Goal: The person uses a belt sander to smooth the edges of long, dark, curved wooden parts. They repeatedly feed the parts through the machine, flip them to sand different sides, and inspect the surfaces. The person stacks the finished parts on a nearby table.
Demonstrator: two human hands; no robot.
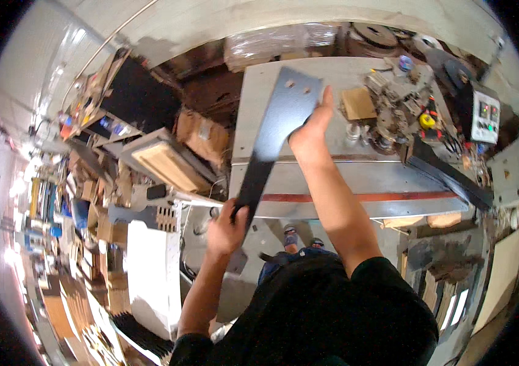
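Black shirt nearest; lit display unreadable; dark plate clasped in left hand, right hand against edge, closure unclear.

No words or nums can be read here. The white boxy control panel w/ dark knobs has tiny red & green lights, but any nums are too small. The pale label on the big brown cardboard box is blurry too.

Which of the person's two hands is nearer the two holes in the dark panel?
The right hand, at the edge of the dark panel near its holes; the left hand grips it much farther down.
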